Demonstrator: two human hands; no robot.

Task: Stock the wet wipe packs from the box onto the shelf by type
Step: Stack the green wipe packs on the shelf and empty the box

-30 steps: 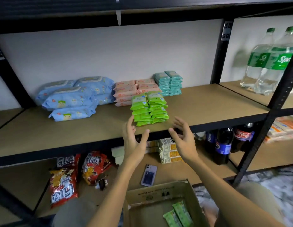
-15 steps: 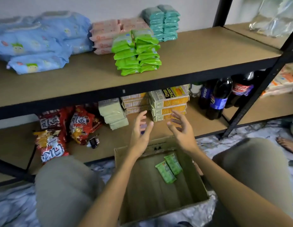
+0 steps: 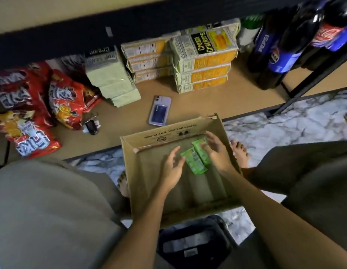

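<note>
With both hands lowered into the box (image 3: 220, 124), I see two green wipe packs (image 3: 194, 162) on its floor between them, long axes running near-to-far. My right hand (image 3: 217, 150) touches the right pack, fingers relaxed; my left hand (image 3: 171, 165) hovers released just beside.

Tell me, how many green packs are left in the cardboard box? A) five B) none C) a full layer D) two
D: only two green packs lie side by side on the bare floor of the cardboard box, between the left hand and the right hand.
</note>
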